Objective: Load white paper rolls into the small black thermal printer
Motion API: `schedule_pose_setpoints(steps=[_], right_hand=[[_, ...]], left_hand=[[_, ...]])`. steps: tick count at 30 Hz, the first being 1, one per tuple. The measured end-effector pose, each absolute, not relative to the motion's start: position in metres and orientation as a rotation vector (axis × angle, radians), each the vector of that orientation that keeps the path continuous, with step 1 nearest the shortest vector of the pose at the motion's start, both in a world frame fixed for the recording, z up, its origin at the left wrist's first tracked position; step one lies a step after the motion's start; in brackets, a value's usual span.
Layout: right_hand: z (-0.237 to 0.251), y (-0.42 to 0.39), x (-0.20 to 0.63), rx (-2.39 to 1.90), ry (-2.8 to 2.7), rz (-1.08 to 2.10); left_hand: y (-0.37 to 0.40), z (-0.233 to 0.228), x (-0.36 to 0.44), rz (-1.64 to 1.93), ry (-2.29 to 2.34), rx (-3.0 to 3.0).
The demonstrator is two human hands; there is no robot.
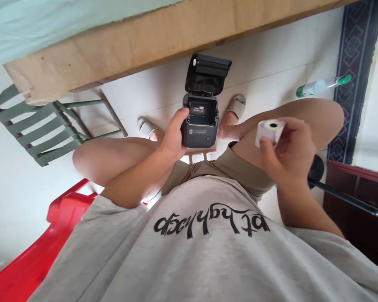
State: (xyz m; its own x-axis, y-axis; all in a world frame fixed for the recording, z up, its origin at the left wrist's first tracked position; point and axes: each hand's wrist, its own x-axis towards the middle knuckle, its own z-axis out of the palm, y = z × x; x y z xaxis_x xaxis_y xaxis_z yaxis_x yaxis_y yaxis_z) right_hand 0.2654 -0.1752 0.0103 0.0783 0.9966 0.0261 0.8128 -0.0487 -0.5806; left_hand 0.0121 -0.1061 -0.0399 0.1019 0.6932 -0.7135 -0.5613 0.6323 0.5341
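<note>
My left hand (175, 133) is closed around the left side of a small black label printer (198, 136), its thumb on the rim. The printer's lid (206, 77) stands raised away from me, and the paper compartment shows with no roll in it. A pale label with print sits on its front, beside a round button. Off to the right, my right hand (291, 147) grips a small white paper roll (267, 133) between thumb and fingers. The roll's dark core hole faces up. Roll and printer are well apart.
A wooden-edged bed or table (122, 50) with a pale green cloth runs across the top. A green slatted folding chair (38, 126) stands left, a red plastic chair (66, 214) lower left. A plastic bottle (323, 86) lies on the floor at right.
</note>
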Motion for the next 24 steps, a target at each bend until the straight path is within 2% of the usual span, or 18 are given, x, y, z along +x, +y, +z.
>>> schedule_pose_setpoints(steps=[3,7,9,14,24], right_hand=[[-0.01,-0.196,0.25,-1.879,-1.908,0.57],[-0.038,-0.23,0.226,-1.85,-1.99,0.958],[-0.041,-0.238,0.222,-1.818,-2.013,1.021],[-0.022,-0.234,0.23,-1.818,-1.988,0.74],[-0.009,-0.213,0.236,-1.802,-1.949,0.489]], left_hand=[[-0.105,-0.04,0.013,0.94,1.142,0.15],[-0.105,-0.039,0.014,0.931,1.153,0.147],[-0.105,-0.038,0.015,0.923,1.147,0.14],[-0.105,-0.038,0.014,0.921,1.135,0.123],[-0.103,-0.038,0.015,0.928,1.137,0.153]])
